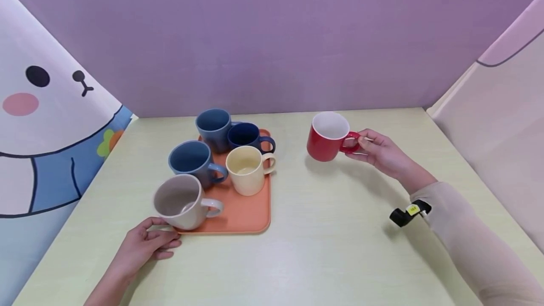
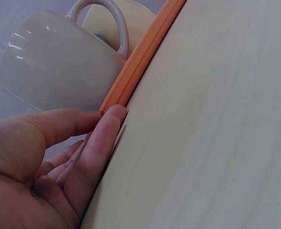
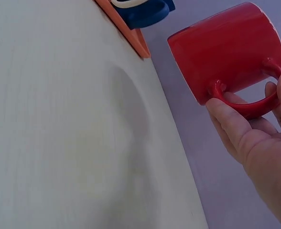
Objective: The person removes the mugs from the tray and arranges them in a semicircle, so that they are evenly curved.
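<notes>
A red mug [image 1: 326, 138] is hovering above the surface [image 1: 323, 240] at two o'clock from the orange tray [image 1: 246, 214], the right hand [image 1: 380, 152] gripping its handle. The left hand [image 1: 146, 242] is pinching the tray's eight-o'clock corner. On the tray, a grey mug [image 1: 180, 204] is sitting toward eight, a blue mug [image 1: 193, 164] toward ten, another blue mug [image 1: 214, 131] toward eleven, a navy mug [image 1: 244, 137] toward one.

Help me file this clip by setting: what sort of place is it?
Probably a staged tabletop recording corner rather than an ordinary kitchen: a plain purple backdrop and a cartoon-printed panel border the pale table, and a small black device sits by the right sleeve.
</notes>
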Demonstrator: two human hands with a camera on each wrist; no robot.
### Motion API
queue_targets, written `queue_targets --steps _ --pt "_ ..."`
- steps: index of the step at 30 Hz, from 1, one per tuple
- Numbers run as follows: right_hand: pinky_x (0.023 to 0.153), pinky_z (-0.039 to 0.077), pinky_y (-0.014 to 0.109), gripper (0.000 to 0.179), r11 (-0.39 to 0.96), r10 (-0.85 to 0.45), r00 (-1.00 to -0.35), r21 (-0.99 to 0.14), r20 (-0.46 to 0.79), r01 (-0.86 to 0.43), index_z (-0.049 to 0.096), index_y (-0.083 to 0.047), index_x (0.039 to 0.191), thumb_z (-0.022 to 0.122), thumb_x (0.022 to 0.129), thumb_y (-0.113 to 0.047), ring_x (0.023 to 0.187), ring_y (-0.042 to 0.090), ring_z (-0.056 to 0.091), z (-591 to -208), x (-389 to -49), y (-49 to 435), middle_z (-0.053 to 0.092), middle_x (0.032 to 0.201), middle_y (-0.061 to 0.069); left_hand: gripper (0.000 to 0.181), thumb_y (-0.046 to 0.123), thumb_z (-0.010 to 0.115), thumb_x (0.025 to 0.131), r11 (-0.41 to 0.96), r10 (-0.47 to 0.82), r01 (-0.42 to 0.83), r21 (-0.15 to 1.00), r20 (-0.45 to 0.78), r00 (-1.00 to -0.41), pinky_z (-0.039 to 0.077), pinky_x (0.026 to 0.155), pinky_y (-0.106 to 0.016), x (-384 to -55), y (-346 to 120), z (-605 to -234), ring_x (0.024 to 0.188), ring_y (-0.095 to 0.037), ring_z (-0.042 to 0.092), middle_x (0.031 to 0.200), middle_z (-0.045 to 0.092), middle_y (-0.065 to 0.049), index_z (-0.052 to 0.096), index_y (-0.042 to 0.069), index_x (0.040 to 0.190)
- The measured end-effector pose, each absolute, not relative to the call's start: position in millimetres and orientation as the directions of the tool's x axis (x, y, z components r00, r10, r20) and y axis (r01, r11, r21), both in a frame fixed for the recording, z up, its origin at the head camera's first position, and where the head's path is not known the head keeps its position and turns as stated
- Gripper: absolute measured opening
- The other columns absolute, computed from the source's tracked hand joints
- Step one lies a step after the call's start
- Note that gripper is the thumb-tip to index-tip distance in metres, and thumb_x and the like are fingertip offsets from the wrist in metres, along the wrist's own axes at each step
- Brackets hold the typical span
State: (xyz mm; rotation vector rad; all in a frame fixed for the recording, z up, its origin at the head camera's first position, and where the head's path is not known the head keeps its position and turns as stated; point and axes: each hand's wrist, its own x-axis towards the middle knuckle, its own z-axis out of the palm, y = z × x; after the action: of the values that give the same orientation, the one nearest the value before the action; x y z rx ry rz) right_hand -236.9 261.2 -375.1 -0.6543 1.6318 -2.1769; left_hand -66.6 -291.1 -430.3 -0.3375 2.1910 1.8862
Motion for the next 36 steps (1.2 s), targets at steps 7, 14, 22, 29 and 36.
queue_targets --steps 7,14,22,29,36 --pt "0.091 0.055 0.035 0.021 -0.303 -0.514 -0.842 -0.953 0.163 0.000 0.059 -0.002 0.110 0.039 0.106 -0.002 0.106 0.024 0.068 -374.8 -248.8 265.6 0.069 0.110 0.012 0.028 0.000 0.063 0.096 0.135 -0.023 -0.322 0.937 -0.322 -0.946 0.061 0.067 -0.034 -66.7 -291.8 -431.7 0.080 -0.018 0.073 0.094 0.074 -0.014 0.046 -0.006 0.118" --pt "0.091 0.055 0.036 0.019 -0.337 -0.500 -0.848 -0.941 0.177 0.002 0.058 0.000 0.108 0.040 0.106 -0.003 0.103 0.025 0.069 -374.5 -260.2 272.5 0.069 0.108 0.013 0.029 0.002 0.063 0.096 0.147 -0.025 -0.325 0.934 -0.325 -0.945 0.061 0.067 -0.034 -66.6 -291.0 -430.2 0.081 -0.017 0.074 0.094 0.074 -0.012 0.046 -0.005 0.118" --pt "0.091 0.056 0.036 0.021 -0.358 -0.510 -0.838 -0.934 0.194 0.002 0.057 0.001 0.106 0.036 0.106 0.000 0.103 0.026 0.069 -373.3 -273.6 284.7 0.069 0.108 0.014 0.030 0.002 0.063 0.096 0.157 -0.014 -0.309 0.938 -0.310 -0.951 0.061 0.067 -0.034 -66.6 -291.2 -430.1 0.082 -0.017 0.074 0.094 0.074 -0.013 0.045 -0.007 0.119" --pt "0.090 0.056 0.035 0.015 -0.303 -0.522 -0.840 -0.953 0.146 0.023 0.056 0.000 0.104 0.041 0.106 -0.002 0.104 0.027 0.069 -374.2 -282.6 291.2 0.069 0.108 0.014 0.027 -0.001 0.062 0.096 0.141 -0.008 -0.281 0.949 -0.283 -0.959 0.061 0.064 -0.034 -67.3 -291.8 -432.2 0.080 -0.018 0.074 0.093 0.074 -0.014 0.046 -0.007 0.117" --pt "0.090 0.056 0.035 0.017 -0.290 -0.537 -0.834 -0.956 0.128 0.039 0.056 0.000 0.106 0.038 0.106 -0.001 0.104 0.026 0.068 -381.5 -288.6 295.2 0.068 0.109 0.013 0.030 0.000 0.063 0.096 0.164 -0.033 -0.295 0.941 -0.294 -0.955 0.061 0.065 -0.035 -67.8 -289.3 -430.3 0.079 -0.018 0.074 0.094 0.074 -0.016 0.045 -0.008 0.119"
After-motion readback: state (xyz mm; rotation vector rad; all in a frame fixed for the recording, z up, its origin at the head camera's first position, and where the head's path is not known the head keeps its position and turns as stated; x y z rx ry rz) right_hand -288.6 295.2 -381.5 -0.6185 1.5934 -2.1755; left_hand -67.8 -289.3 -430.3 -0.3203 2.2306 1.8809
